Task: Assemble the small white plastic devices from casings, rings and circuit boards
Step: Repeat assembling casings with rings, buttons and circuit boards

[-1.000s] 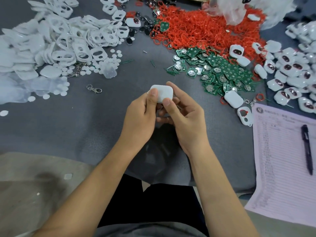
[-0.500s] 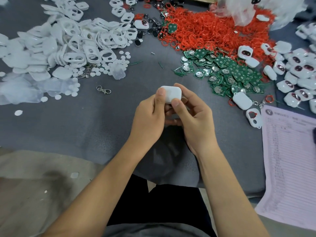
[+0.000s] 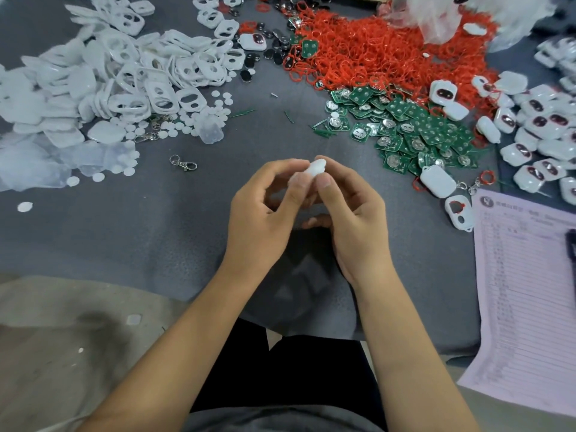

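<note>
My fingers on both sides are clamped on one small white device, blurred, held above the grey desk between my left hand and right hand. Beyond the right hand lie green circuit boards, then a heap of red rings. White casings spread at far left. A printed sheet lies at right.
</note>
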Tool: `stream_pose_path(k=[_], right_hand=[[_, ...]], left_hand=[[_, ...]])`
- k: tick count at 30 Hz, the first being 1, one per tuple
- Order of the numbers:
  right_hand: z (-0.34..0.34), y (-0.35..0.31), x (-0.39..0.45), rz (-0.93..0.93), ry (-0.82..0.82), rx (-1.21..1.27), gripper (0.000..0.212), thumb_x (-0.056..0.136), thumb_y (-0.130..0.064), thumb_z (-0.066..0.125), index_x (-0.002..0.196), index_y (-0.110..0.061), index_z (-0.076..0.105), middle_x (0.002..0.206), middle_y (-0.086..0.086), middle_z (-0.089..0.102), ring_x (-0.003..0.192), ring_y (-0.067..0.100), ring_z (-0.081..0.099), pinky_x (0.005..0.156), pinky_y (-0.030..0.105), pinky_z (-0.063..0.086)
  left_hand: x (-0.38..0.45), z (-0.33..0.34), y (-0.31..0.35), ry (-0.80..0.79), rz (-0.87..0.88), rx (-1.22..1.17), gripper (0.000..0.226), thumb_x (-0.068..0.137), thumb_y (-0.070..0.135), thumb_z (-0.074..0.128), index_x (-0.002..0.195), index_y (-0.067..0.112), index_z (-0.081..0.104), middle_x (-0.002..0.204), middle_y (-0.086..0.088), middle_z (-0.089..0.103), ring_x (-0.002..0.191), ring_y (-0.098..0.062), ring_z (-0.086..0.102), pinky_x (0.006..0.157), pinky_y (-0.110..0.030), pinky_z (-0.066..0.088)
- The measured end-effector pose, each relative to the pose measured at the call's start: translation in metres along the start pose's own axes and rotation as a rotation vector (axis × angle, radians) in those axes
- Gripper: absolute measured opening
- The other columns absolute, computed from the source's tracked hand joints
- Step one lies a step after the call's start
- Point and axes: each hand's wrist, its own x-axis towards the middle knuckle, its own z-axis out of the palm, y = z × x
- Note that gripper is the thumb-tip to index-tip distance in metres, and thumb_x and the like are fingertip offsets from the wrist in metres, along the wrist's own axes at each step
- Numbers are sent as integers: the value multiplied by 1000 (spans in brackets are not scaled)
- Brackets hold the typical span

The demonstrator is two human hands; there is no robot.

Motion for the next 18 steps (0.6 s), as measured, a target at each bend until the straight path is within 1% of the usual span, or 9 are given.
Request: stream_pose_path(k=[2,4,7,9,11,13,16,18], right_hand=[[-1,0,0,-15,25,-5,23,101,-23,62,117,-9,71,90,7,75,76,23,72,59,35,59],[-1,0,1,-15,41,-3,16,100,-23,65,109,-12,72,86,5,73,72,19,70,58,35,58],[-1,-1,1,-19,45,-3,7,97,-23,69,101,-17,71,88,-1,73,73,12,65,54,28,56],[0,-1,1,-29,43,-29,6,96,-23,70,99,-18,71,87,-1,71,72,13,62,52,26,54],[-1,-1,0,-40,39,-45,6,97,-23,69,98,-17,70,84,2,70,67,15,60,51,26,52],[0,-1,0,-37,41,-39,7,97,-23,69,98,-16,70,81,3,69,64,16,59,50,27,51],[0,-1,1,-17,18,-3,12,97,-25,67,103,-20,77,83,4,70,65,15,56,50,26,50],[-2,-1,1,11,-14,38,18,98,-26,64,105,-22,80,86,7,69,66,15,56,51,26,50]], left_hand=[[0,-1,2,-13,-4,4,12,104,26,62,111,22,72,98,12,75,92,-1,71,77,-16,53],[0,-2,1,-14,3,40,15,106,26,59,110,20,71,95,14,73,89,3,69,75,-11,50],[1,-2,-3,18,1,50,25,108,23,55,112,9,74,96,11,74,87,3,68,75,-12,48],[2,-2,-4,38,16,24,23,108,20,56,113,7,75,95,12,73,85,5,67,73,-8,46],[1,-2,-5,39,29,-29,18,107,19,59,113,12,74,99,12,74,91,1,70,76,-10,48],[2,-2,-6,31,23,-64,13,105,21,62,111,18,73,99,13,75,92,-1,71,77,-12,50],[4,-4,-8,12,-28,-126,10,104,22,64,107,23,73,98,13,76,89,0,70,76,-14,50],[4,-5,-9,6,-63,-183,11,104,20,63,105,23,73,98,12,76,89,-1,69,74,-15,51]])
